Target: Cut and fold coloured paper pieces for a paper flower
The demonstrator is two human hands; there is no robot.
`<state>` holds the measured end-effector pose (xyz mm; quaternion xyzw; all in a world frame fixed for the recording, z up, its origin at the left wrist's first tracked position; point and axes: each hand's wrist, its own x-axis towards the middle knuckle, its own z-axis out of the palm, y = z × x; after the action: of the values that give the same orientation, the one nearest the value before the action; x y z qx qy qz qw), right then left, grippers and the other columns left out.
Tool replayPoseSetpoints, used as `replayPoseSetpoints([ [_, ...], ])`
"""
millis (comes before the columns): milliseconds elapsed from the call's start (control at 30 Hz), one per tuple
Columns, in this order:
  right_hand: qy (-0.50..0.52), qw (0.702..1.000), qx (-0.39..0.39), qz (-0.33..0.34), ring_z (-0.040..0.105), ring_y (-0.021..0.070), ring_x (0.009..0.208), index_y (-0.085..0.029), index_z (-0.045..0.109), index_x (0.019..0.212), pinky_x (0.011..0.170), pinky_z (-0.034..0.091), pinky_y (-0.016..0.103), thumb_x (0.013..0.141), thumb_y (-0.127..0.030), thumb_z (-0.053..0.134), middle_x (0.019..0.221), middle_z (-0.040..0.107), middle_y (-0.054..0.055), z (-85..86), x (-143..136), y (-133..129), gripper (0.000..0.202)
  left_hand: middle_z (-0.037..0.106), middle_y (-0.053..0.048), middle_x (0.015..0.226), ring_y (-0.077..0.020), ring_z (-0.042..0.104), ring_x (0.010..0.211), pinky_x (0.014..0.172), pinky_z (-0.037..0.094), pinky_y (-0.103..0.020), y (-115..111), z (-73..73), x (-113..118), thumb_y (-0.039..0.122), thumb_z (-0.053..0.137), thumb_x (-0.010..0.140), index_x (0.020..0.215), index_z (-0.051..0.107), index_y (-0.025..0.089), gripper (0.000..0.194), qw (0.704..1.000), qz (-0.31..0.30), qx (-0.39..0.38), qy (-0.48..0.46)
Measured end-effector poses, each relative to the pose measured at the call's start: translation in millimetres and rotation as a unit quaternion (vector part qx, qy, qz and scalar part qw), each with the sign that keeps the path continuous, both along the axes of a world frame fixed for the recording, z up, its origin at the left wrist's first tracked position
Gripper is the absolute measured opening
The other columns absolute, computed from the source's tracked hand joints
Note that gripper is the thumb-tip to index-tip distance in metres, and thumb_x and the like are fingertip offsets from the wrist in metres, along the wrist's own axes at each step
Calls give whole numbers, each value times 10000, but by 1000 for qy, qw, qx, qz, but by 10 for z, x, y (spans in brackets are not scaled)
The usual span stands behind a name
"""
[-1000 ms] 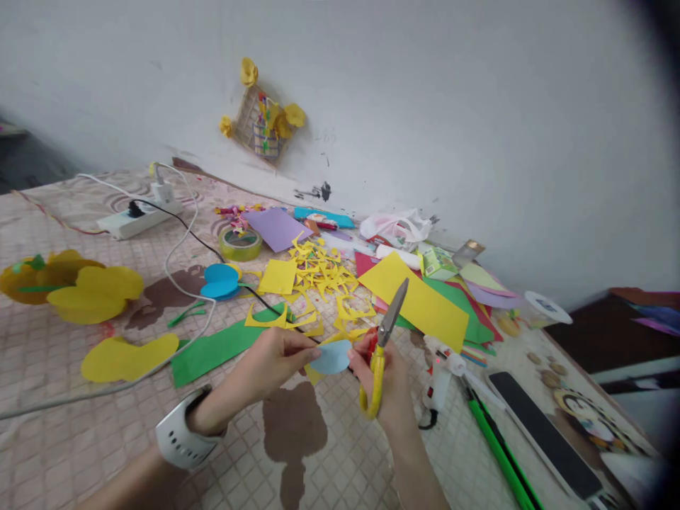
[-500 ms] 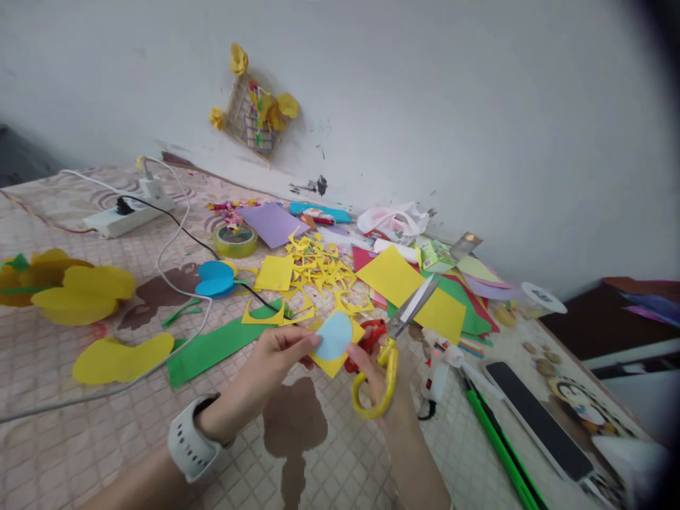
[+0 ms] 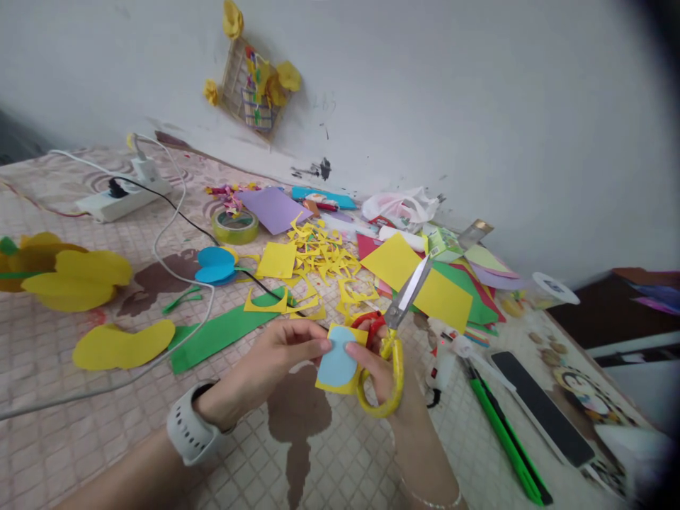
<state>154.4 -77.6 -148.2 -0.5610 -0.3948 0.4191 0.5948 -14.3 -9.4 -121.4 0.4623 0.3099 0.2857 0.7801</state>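
Note:
Between my two hands is a small yellow paper (image 3: 351,387) with a light blue rounded paper piece (image 3: 338,361) lying on top of it. My left hand (image 3: 279,360) pinches the left edge of both papers between thumb and fingers. Scissors (image 3: 394,316) with one yellow and one red handle hang in my right hand (image 3: 383,372), their blades pointing up and away. The thumb of that hand presses on the blue piece's right side. Its other fingers are partly hidden behind the paper and handles.
Yellow paper scraps (image 3: 324,253) pile up ahead, beside a tape roll (image 3: 235,227). Green paper (image 3: 228,340) and a white cable (image 3: 159,248) lie at left, near a power strip (image 3: 109,202). A glue gun (image 3: 443,361), green cutter (image 3: 504,435) and phone (image 3: 542,404) lie at right.
The yellow and blue papers have been turned in my hands, so the blue piece now stands lengthwise with its curved edge lower down. The scissors stay in my right hand.

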Motion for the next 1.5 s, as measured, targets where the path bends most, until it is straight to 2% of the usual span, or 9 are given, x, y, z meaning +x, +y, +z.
replayPoseSetpoints([
  [300, 63, 998, 11, 29, 591, 141, 614, -235, 602, 776, 575, 525, 250, 708, -325, 785, 700, 614, -36, 88, -22, -12, 215, 674, 24, 666, -95, 587, 628, 608, 445, -209, -7, -75, 20, 276, 824, 665, 735, 730, 175, 154, 994, -5, -64, -86],
  [500, 40, 999, 0, 32, 621, 164, 650, -249, 592, 804, 610, 553, 279, 722, -330, 757, 739, 644, -19, 167, -65, -61, 201, 681, 23, 642, -82, 573, 582, 592, 450, -208, -13, -56, 10, 247, 840, 642, 717, 748, 173, 140, 992, -10, -80, -97],
  [600, 43, 999, -1, 30, 633, 181, 674, -248, 587, 812, 619, 568, 302, 708, -343, 760, 768, 662, -2, 147, -54, -39, 223, 696, 17, 670, -92, 597, 609, 604, 459, -212, -11, -61, 14, 241, 846, 629, 721, 751, 179, 145, 992, -15, -86, -95],
  [767, 28, 999, -2, 27, 613, 174, 620, -247, 553, 750, 572, 564, 294, 648, -393, 789, 695, 628, -21, 57, 2, 23, 296, 694, 12, 685, -95, 606, 619, 619, 465, -219, -5, -86, 23, 235, 837, 641, 719, 736, 165, 146, 992, -19, -88, -88],
  [867, 26, 999, -16, 39, 646, 199, 654, -245, 542, 761, 588, 583, 326, 650, -435, 775, 737, 649, -3, 34, 14, 32, 320, 688, 13, 674, -98, 603, 614, 621, 466, -227, -2, -91, 21, 240, 833, 646, 709, 728, 162, 145, 992, -17, -85, -87],
  [1100, 71, 997, -17, 39, 655, 177, 602, -238, 550, 795, 583, 582, 310, 673, -358, 790, 705, 635, -27, 34, 5, 16, 295, 680, 16, 644, -94, 602, 608, 612, 466, -213, -12, -77, 19, 233, 839, 636, 708, 727, 157, 154, 994, -17, -77, -81],
  [1333, 33, 999, -14, 37, 670, 205, 587, -230, 561, 750, 553, 591, 332, 660, -416, 771, 686, 675, 1, 14, 7, 44, 295, 667, 17, 640, -92, 587, 602, 598, 456, -210, -8, -74, 21, 232, 835, 630, 707, 724, 158, 154, 995, -13, -64, -75],
  [1500, 30, 999, -6, 13, 629, 180, 596, -234, 569, 794, 553, 556, 301, 664, -394, 781, 692, 630, -17, 29, 15, 45, 296, 662, 15, 639, -95, 586, 615, 610, 456, -209, -5, -89, 26, 222, 804, 678, 723, 721, 158, 114, 996, -20, -49, -67],
])
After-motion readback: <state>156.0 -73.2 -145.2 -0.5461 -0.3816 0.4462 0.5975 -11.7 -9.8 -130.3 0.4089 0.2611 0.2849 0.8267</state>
